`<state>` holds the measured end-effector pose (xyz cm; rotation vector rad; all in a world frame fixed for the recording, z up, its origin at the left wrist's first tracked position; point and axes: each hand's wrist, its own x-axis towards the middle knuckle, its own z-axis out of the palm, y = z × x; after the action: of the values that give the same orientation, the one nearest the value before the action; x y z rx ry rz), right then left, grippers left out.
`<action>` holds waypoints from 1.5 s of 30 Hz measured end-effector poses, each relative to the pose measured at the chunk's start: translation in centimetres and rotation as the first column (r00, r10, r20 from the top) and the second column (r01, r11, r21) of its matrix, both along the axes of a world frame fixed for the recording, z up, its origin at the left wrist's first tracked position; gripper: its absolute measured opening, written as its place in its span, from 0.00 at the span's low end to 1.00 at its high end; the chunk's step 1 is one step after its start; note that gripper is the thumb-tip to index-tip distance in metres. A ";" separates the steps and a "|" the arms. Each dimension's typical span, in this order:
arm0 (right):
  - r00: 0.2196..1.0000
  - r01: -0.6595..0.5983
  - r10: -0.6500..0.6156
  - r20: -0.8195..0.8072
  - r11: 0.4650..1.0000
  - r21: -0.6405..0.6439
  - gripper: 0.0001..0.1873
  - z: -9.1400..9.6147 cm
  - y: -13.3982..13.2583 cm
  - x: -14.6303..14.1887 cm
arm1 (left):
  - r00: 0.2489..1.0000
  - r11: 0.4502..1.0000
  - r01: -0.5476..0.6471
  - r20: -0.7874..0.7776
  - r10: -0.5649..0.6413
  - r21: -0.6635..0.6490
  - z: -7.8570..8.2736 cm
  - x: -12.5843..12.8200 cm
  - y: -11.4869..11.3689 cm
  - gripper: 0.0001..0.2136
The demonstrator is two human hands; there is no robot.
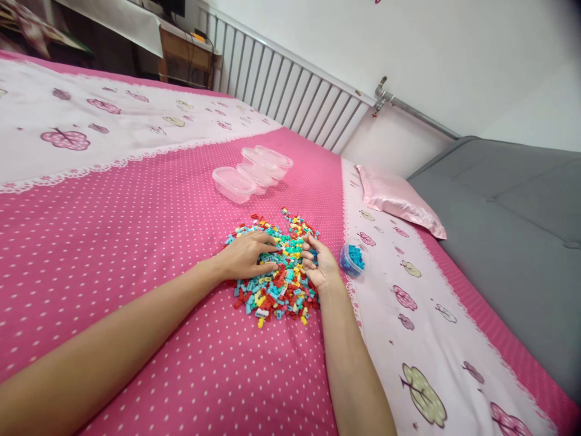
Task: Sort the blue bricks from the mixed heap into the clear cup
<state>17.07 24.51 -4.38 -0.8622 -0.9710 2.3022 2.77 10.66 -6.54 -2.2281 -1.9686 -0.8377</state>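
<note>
- I have the left hand [249, 254] palm down on the near left part of the pile, its fingers loosely spread, the thumb apart from them, the tips among the pieces.
- My right hand [321, 263] is at the pile's right edge, turned palm inward, fingers curled. Blue shows beside them, but I cannot tell whether anything is pinched there.
- The toy bricks [284, 290] lie between and under both hands, in a loose heap on the pink dotted bedspread [181, 339]. I judge each one light, stiff and hard to break, a bit slick and apt to skid on its neighbours; I would take one by its opposite long sides, between thumb and forefinger.
- They look small and blocky, mixed in red, yellow, turquoise, green and pale blue, with a few strays at the fringe.
- Just right of the right hand, I see a clear tub [346, 267] filled with blue pieces [356, 255].
- Beyond the left hand, past the heap, a cluster of clear plastic containers [235, 184] rests on the bed.
- Farther out, beyond and right of the right hand, lies a pink pillow [402, 203].
</note>
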 end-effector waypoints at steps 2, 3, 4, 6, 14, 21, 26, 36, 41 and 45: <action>1.000 0.003 -0.003 0.004 1.000 0.002 0.06 0.0 0.0 0.0 | 1.000 1.000 -0.018 0.001 0.018 -0.005 0.0 0.0 0.0 0.21; 1.000 0.005 -0.005 0.006 1.000 0.001 0.06 0.0 0.0 0.0 | 1.000 1.000 -0.028 0.002 0.028 -0.006 0.0 0.0 0.0 0.21; 1.000 0.007 -0.007 0.006 1.000 0.000 0.07 0.1 0.0 0.0 | 0.999 0.999 -0.041 0.004 0.041 -0.005 0.1 0.1 -0.1 0.22; 1.000 0.006 -0.006 0.006 1.000 0.005 0.07 0.1 0.0 -0.1 | 0.997 0.997 -0.077 0.010 0.077 0.006 0.2 0.1 -0.1 0.23; 1.000 -0.005 0.005 0.004 1.000 0.017 0.06 0.0 0.0 0.0 | 0.971 0.974 -0.226 0.080 0.225 0.011 0.3 -0.1 -0.2 0.25; 1.000 0.006 -0.006 0.007 1.000 0.001 0.07 0.2 -0.1 0.0 | 0.970 0.970 -0.243 0.026 0.243 -0.008 0.0 -0.3 0.0 0.23; 1.000 -0.002 0.001 0.007 1.000 0.020 0.06 0.0 0.0 0.0 | 0.968 0.968 -0.252 -0.006 0.252 0.006 -0.2 -0.4 0.0 0.22; 0.999 -0.005 0.005 -0.037 1.000 0.012 0.04 -0.3 0.0 0.1 | 0.974 0.974 -0.229 -0.002 0.229 0.004 0.0 -0.3 0.0 0.23; 0.999 0.002 -0.002 -0.035 1.000 0.013 0.04 -0.3 -0.1 0.1 | 0.976 0.976 -0.219 0.020 0.218 0.022 -0.1 -0.1 -0.1 0.23; 1.000 0.005 -0.004 -0.026 1.000 0.005 0.04 -0.2 -0.1 0.1 | 0.980 0.979 -0.197 0.023 0.196 0.049 0.0 -0.1 -0.2 0.25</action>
<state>17.16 24.39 -4.58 -0.8291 -0.9624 2.3005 2.70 10.48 -6.55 -1.9649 -2.1068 -0.8747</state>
